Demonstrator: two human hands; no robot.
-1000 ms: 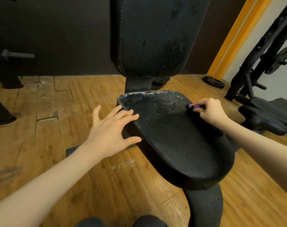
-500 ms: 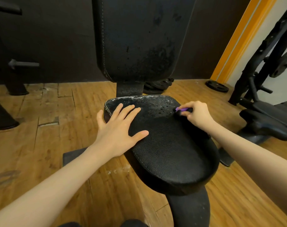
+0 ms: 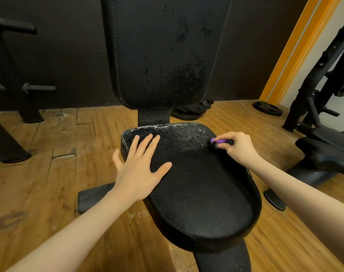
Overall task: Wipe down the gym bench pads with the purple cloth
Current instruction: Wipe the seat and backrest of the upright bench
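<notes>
On the left I see my left hand (image 3: pixel 139 169) spread flat, fingers straight, resting on the near-left part of the seat pad (image 3: pixel 198 195), which I judge steadies it. The pad looks like firm, grained black vinyl over foam: it should give a little under pressure yet not shift, and its far edge carries pale specks and droplets that still want wiping. Behind it the upright back pad (image 3: pixel 163 52) is blotched with dark wet-looking marks too. Further right, my right hand (image 3: pixel 236 148) pinches the purple cloth (image 3: pixel 218 141), bunched small, against the pad's far right corner; only a sliver of purple shows. The cloth reads as light, soft and limp, so I would hold it wadded under the fingertips and press down, since a loose corner would likely drag and skip over damp vinyl.
</notes>
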